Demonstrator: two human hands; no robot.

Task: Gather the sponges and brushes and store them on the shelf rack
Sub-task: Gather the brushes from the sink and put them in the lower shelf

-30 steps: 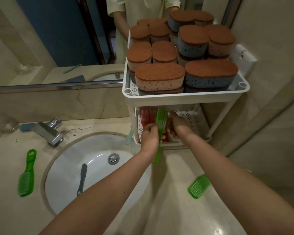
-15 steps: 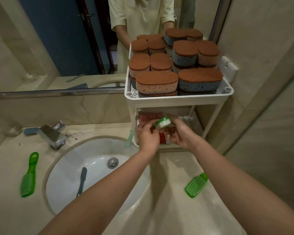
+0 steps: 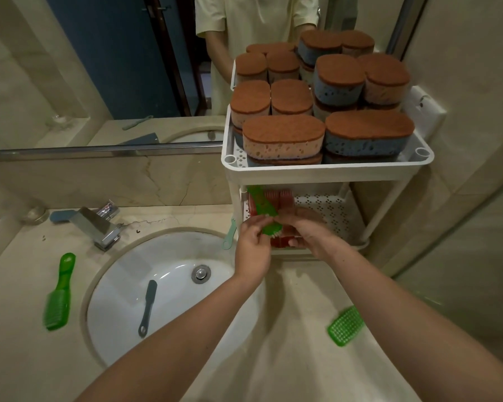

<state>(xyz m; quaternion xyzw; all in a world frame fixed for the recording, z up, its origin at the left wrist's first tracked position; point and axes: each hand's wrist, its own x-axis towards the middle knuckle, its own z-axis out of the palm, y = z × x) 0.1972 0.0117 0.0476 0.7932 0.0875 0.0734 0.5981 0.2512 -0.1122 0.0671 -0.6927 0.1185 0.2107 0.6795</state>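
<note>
A white two-tier shelf rack (image 3: pixel 325 169) stands on the counter beside the basin. Its top tier is packed with several brown-topped sponges (image 3: pixel 283 137). On the lower tier lie red brushes (image 3: pixel 283 198). A green brush (image 3: pixel 263 208) lies slanted into the lower tier, over the red ones. My left hand (image 3: pixel 253 248) pinches its near bristle end, and my right hand (image 3: pixel 308 230) holds the same end from the right. Two more green brushes lie on the counter, one at the left (image 3: pixel 59 294) and one at the right (image 3: pixel 346 325). A grey brush (image 3: pixel 148 307) lies in the sink.
The white sink (image 3: pixel 122 329) fills the counter's middle, with a chrome tap (image 3: pixel 98 224) behind it. A pale green handle (image 3: pixel 229 235) leans by the rack's left leg. A mirror (image 3: pixel 99 68) runs along the back wall. A wall closes in at the right.
The green brush went from upright in front of the rack to lying slanted inside the lower tier. Both hands moved with it toward the rack.
</note>
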